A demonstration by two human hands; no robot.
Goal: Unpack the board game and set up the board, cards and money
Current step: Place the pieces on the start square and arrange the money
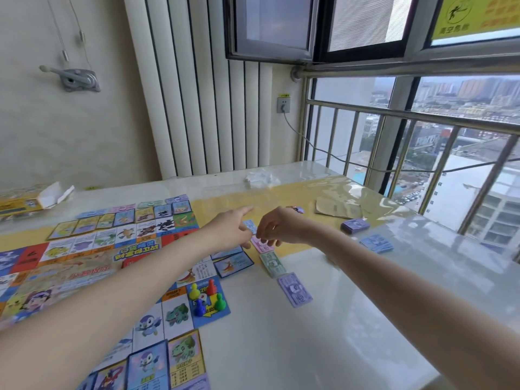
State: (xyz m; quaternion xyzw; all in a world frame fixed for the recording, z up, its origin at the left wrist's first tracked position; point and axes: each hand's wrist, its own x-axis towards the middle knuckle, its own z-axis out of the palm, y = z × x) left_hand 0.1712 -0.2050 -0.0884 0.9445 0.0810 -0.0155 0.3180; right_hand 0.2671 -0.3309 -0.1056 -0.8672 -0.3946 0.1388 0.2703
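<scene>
Big windows with metal bars look out over a city, and a white table runs along under them.

On the table, the biggest thing is the game board, laid open and flat so every square shows. Rows of picture cards lie along the board's far edge, and more cards lie at its near corner, each one face up, probably so players can read them.

Past the far left end of the board sits the opened yellow box with its flap up, pushed out of the way.

Just off the board's right edge, the play money goes in a line: a purple pile nearest, then a green pile, then a pink pile. Two more piles, a dark purple one and a blue one, wait farther right of the board. I think they have not been put in the line yet.

On the board's corner square stand four little pawns, yellow, red, green and blue, all together at what looks like the start.

Both hands meet over the pink pile. The left hand has its first finger stretched out straight, and its other fingers are hidden. The right hand has its fingers bent down, touching the pink pile, maybe pinching it, but I cannot tell. A small blue note shows between the hands. It looks like the next pile in the line.
</scene>
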